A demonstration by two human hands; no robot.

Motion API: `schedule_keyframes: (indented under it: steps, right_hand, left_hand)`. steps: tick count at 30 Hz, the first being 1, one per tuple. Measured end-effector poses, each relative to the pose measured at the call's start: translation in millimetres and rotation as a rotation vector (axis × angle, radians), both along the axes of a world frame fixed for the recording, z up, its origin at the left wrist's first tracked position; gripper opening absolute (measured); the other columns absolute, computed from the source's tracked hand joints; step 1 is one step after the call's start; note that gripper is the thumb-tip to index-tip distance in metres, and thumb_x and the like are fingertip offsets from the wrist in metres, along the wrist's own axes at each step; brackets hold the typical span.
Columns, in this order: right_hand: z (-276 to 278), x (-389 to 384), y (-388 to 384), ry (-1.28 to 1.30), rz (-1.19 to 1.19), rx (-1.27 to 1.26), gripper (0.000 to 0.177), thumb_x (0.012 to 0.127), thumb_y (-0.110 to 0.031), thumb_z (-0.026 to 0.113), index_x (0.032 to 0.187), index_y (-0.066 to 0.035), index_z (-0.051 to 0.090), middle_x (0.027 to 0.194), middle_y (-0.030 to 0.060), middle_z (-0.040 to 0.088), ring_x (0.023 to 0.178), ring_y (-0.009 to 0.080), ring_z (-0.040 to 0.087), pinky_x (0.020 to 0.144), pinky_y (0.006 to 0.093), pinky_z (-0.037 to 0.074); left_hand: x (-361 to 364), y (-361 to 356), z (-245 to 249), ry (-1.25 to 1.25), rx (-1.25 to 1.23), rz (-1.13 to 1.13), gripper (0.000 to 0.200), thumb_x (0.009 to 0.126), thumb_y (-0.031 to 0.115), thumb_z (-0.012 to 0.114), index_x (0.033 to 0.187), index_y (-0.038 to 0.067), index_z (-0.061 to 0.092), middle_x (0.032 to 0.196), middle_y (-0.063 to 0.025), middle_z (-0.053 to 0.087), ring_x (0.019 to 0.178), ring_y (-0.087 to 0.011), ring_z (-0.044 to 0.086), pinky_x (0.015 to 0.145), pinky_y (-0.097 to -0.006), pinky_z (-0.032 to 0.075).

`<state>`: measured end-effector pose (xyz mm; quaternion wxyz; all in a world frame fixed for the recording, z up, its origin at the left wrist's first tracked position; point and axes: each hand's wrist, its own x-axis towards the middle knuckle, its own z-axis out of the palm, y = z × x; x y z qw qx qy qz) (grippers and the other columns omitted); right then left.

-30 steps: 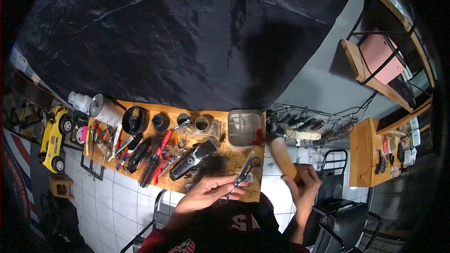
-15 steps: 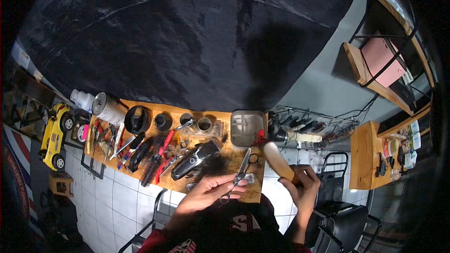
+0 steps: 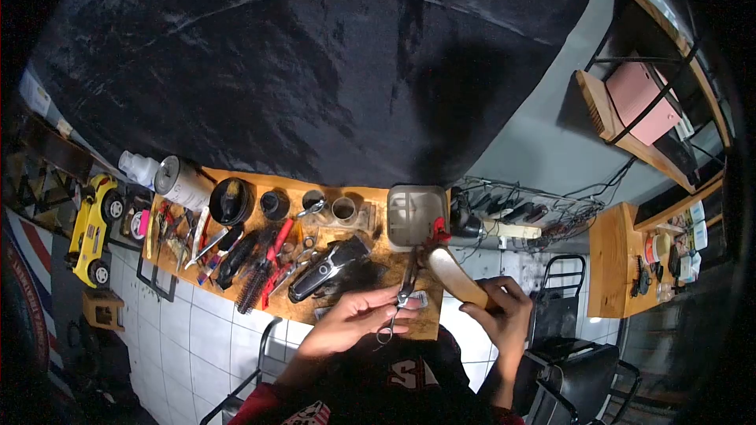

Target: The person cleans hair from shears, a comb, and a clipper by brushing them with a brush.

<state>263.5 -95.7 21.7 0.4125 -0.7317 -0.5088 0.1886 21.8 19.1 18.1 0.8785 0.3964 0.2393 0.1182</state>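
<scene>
From my remote seat I see the left hand [image 3: 358, 321] palm-up, its fingers loosely curled around the scissors [image 3: 404, 297], whose blades point away from the body over the near edge of the wooden table [image 3: 426, 327]. The right hand [image 3: 504, 312] is closed around the handle of a brush [image 3: 458, 279], its dark tip right beside those blades; I can't tell whether they touch. My main worry is that loose left grip — a firm push from the brush could tip the scissors off the fingers and onto the floor. A slip sideways could also bring bristles or knuckles against a cutting edge. Swung too far out, the brush might knock the red object [image 3: 440, 230] by the metal tray [image 3: 417, 218].
</scene>
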Motion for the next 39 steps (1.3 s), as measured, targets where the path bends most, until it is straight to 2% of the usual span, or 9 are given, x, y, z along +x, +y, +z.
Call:
schedule_keyframes:
  steps: [6,7,14,20,22,23,28,34,39]
  right_hand:
    - [-11.5,-3.0,-7.9,0.115,0.528,0.051,0.042,0.061,-0.028,0.086,0.091,-0.003,0.07,0.088,0.01,0.066,0.077,0.0257,0.068,0.067,0.0312,0.054]
    - [-10.4,-5.9,-7.3,0.093,0.487,0.017,0.044,0.054,-0.023,0.089,0.088,-0.001,0.071,0.084,0.0128,0.067,0.074,0.026,0.067,0.065,0.0313,0.053]
    - [2.5,-0.2,-0.5,0.045,-0.111,0.036,0.044,0.058,-0.017,0.087,0.09,0.007,0.068,0.083,0.011,0.063,0.076,0.0181,0.064,0.064,0.0258,0.05]
    - [-2.8,7.6,-7.8,0.022,0.46,0.035,0.045,0.054,-0.024,0.089,0.09,-0.002,0.072,0.082,0.0114,0.066,0.073,0.0226,0.067,0.064,0.0303,0.052]
    - [6.5,4.6,-4.5,0.007,0.38,-0.015,0.043,0.057,-0.024,0.088,0.09,-0.001,0.072,0.08,0.0113,0.065,0.074,0.0226,0.067,0.064,0.0305,0.053]
    - [14.3,4.9,-2.5,-0.007,0.296,-0.055,0.043,0.057,-0.023,0.088,0.09,-0.001,0.072,0.08,0.0111,0.065,0.074,0.0224,0.067,0.064,0.0304,0.053]
    - [18.8,5.3,2.0,-0.032,-0.15,0.018,0.042,0.06,-0.019,0.086,0.09,0.005,0.07,0.081,0.0114,0.065,0.073,0.0214,0.066,0.063,0.0289,0.051]
    - [15.8,14.5,-9.4,0.05,0.374,-0.042,0.045,0.054,-0.023,0.088,0.089,0.001,0.071,0.082,0.0126,0.066,0.074,0.0234,0.067,0.063,0.0294,0.051]
    - [18.0,14.0,-2.5,-0.045,0.147,0.001,0.042,0.057,-0.02,0.088,0.088,0.002,0.071,0.079,0.0107,0.064,0.071,0.0207,0.066,0.061,0.0294,0.05]
  left_hand:
    - [-1.0,-2.4,-16.1,-0.176,-0.014,0.153,0.049,0.091,-0.004,0.049,0.139,-0.001,0.039,0.136,-0.011,0.05,0.119,-0.0162,0.052,0.102,-0.0325,0.044]
    - [-5.0,-1.2,-16.0,-0.125,-0.009,0.113,0.048,0.092,-0.003,0.048,0.139,-0.001,0.038,0.137,-0.0114,0.049,0.12,-0.0176,0.051,0.103,-0.0341,0.043]
    - [-0.3,-1.9,-1.1,-0.05,-0.058,0.048,0.044,0.097,0.002,0.046,0.14,0.0,0.037,0.137,-0.0131,0.048,0.126,-0.026,0.047,0.103,-0.0406,0.044]
    - [-2.3,-0.2,-1.8,0.025,0.119,-0.036,0.04,0.096,0.001,0.048,0.135,-0.002,0.043,0.133,-0.0106,0.052,0.12,-0.0187,0.051,0.102,-0.0363,0.045]
    - [-6.4,3.4,-8.7,0.091,0.245,-0.13,0.039,0.096,0.001,0.048,0.134,-0.002,0.045,0.132,-0.0098,0.053,0.118,-0.0164,0.052,0.101,-0.0347,0.045]
    - [-4.2,-3.3,-10.8,-0.023,0.081,-0.008,0.04,0.096,0.002,0.047,0.136,-0.001,0.043,0.133,-0.0105,0.052,0.12,-0.0183,0.052,0.101,-0.0345,0.045]
    - [-3.9,-5.5,3.4,0.011,0.041,0.008,0.042,0.097,0.002,0.045,0.138,0.0,0.041,0.135,-0.0114,0.051,0.122,-0.022,0.051,0.1,-0.0348,0.045]
    - [-6.8,-0.7,-3.4,0.054,0.183,-0.098,0.042,0.097,0.002,0.045,0.139,0.0,0.04,0.135,-0.0113,0.051,0.122,-0.0217,0.052,0.098,-0.0328,0.046]
    - [-7.9,-7.4,-12.1,-0.028,0.176,-0.011,0.042,0.097,0.0,0.045,0.138,0.0,0.041,0.135,-0.0116,0.051,0.12,-0.0209,0.053,0.094,-0.031,0.048]
